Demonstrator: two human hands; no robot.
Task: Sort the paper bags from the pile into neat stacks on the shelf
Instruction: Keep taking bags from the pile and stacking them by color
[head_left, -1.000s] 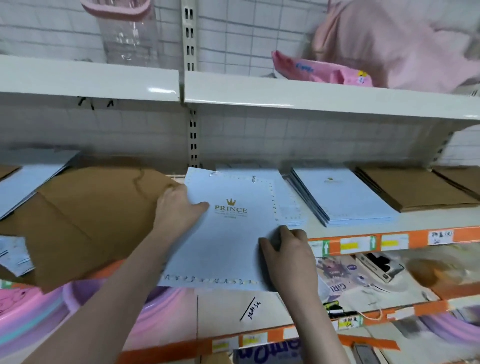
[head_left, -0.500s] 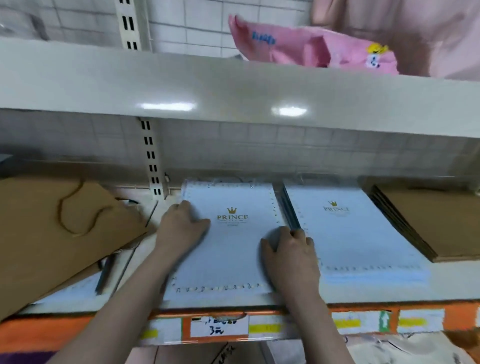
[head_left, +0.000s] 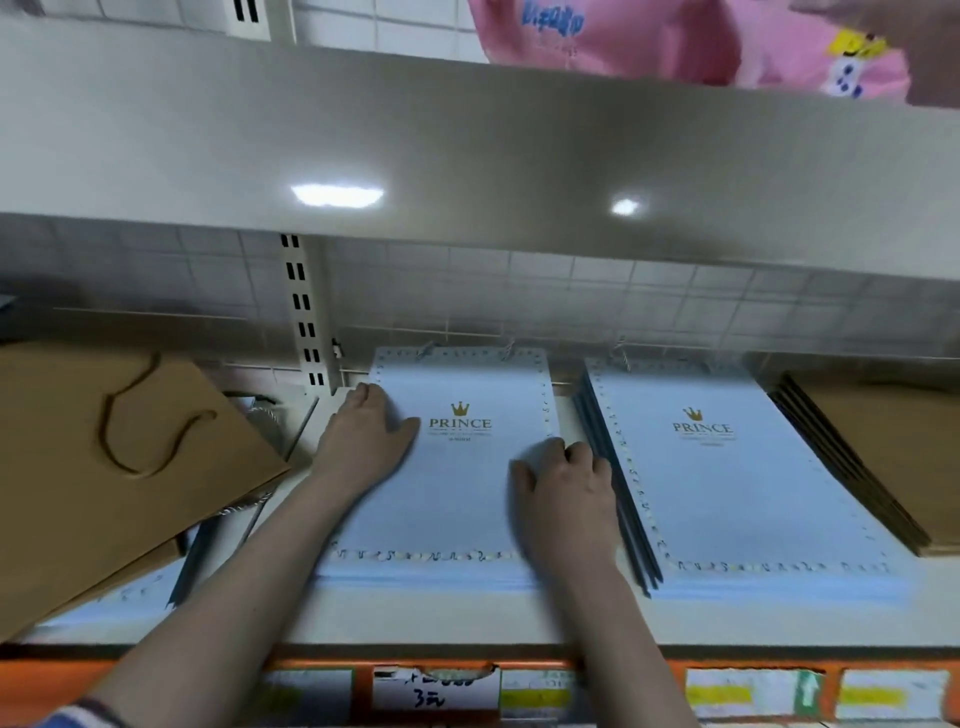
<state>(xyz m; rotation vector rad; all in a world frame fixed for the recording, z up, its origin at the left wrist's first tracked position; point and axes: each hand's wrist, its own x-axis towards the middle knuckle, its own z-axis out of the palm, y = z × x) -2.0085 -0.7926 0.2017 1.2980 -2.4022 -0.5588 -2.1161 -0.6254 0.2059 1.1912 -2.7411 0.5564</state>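
Both hands are on the top blue bag (head_left: 457, 467), a flat "PRINCE" paper bag lying on the shelf (head_left: 415, 623) on what looks like a low stack of the same bags. The bag's long axis runs front to back, with its rope handles toward the tiled back wall and its bottom edge toward the shelf front.

Left hand (head_left: 363, 441) rests at the bag's left edge, roughly midway along it; fingers (head_left: 371, 397) are fairly straight and lie flat on the paper, thumb reaching in toward the logo. It presses rather than grasps.

Right hand (head_left: 566, 493) sits at the right edge, a little nearer the shelf front. Its fingers (head_left: 576, 449) curl over that edge into the narrow gap beside the second blue stack (head_left: 737, 493). The hand is motion-blurred, so whether it pinches the edge or just pushes it can't be told for sure; it looks like an edge hold.

So the bag lies between the hands, each on one long side. Likely next move: squaring it up sideways and pushing it back toward the wall. The right hand is the one nearer the neighbouring stack, so it sets the gap.

The brown kraft bag (head_left: 119, 467) lies tilted to the left, still unsorted. A brown stack (head_left: 883, 457) sits at far right.
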